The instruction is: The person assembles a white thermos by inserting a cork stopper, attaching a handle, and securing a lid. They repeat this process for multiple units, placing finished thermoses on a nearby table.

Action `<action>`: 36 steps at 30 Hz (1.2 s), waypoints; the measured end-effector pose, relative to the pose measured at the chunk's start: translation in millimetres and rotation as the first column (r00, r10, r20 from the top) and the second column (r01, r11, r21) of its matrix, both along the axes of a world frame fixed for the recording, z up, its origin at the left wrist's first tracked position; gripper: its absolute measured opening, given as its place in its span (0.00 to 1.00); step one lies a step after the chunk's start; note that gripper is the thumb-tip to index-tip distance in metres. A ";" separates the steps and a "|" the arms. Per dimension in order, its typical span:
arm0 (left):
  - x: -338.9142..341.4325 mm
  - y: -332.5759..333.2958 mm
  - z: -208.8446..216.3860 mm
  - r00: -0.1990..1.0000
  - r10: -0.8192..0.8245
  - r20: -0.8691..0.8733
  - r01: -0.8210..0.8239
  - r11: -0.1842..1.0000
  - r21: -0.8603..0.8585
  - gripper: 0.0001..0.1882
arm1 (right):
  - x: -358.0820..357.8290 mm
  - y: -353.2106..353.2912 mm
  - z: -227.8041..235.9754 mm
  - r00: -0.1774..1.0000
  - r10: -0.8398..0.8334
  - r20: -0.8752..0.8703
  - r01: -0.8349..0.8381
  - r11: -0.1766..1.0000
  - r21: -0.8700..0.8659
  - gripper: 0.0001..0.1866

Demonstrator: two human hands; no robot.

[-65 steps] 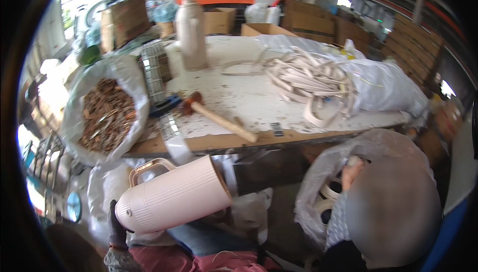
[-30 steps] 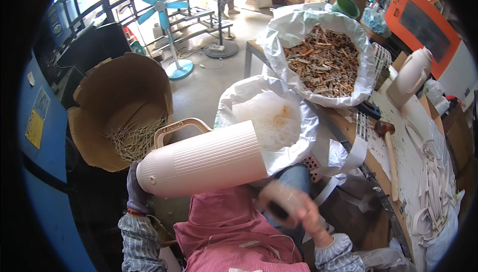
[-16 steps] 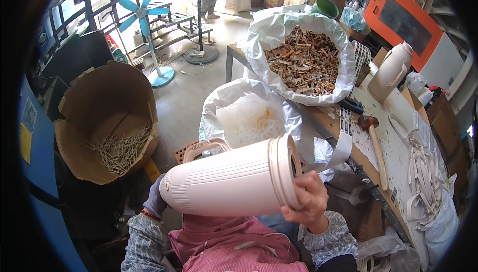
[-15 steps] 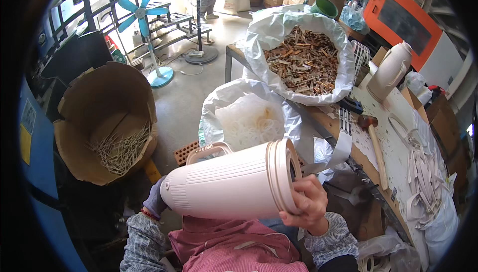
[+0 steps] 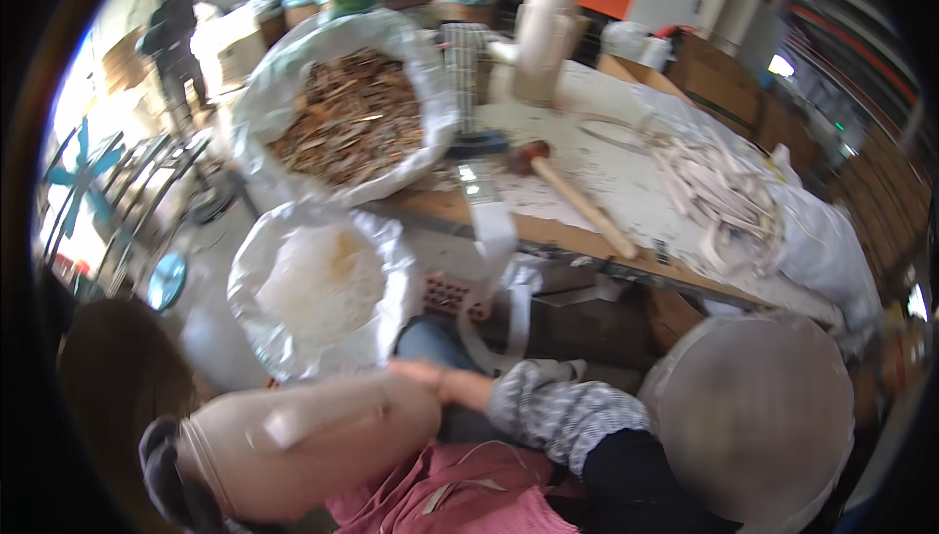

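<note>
A pale beige thermos jug casing [image 5: 328, 446] lies sideways in front of my pink apron, blurred by motion. Its ringed end points left and its smoother end right; a handle shows on the near side. My left hand [image 5: 174, 480], in a dark grey-purple glove, is closed round the ringed end. My bare right hand [image 5: 421, 378] grips the other end from behind, its fingers partly hidden and smeared. A similar beige jug [image 5: 545, 40] stands upright at the back of the workbench [image 5: 587, 123].
A white-lined sack of brown scraps [image 5: 352, 123] stands beyond a lined container of clear plastic rings [image 5: 318, 285]. On the bench lie a wooden-handled hammer [image 5: 587, 206] and pale strips [image 5: 719, 182]. A round grey shape [image 5: 753, 417] is at lower right; a person [image 5: 176, 40] stands far left.
The view has swung right. The casing has been turned end for end: its ringed end, formerly in my right hand, is now at my left hand.
</note>
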State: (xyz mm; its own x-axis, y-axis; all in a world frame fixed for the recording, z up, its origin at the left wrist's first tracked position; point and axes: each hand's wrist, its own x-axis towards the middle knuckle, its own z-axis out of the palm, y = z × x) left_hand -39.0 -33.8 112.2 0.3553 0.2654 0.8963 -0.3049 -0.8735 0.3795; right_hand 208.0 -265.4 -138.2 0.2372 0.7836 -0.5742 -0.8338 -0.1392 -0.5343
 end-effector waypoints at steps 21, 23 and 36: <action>73.7 -105.4 80.2 0.652 -0.218 -0.726 0.611 0.718 0.333 0.16 | 95.4 -443.9 172.2 -0.397 0.366 0.842 0.905 0.311 0.292 0.20; 94.2 -92.7 73.0 0.300 -0.569 -0.766 0.863 0.504 -0.036 0.17 | 41.6 -354.6 250.3 -0.706 0.320 0.632 0.693 0.498 0.521 0.15; 87.5 -116.2 -11.6 0.589 -0.769 -0.250 0.089 0.369 -0.925 0.13 | -59.0 -58.4 155.1 0.516 -0.713 0.475 0.248 0.655 0.714 0.14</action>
State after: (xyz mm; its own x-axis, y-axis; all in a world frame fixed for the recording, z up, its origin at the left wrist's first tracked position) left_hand 48.5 -150.0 100.5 0.9529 0.2929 -0.0785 0.0478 0.1103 0.9928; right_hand 149.0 -323.8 16.8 0.7874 0.4883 0.3763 -0.0269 0.6370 -0.7704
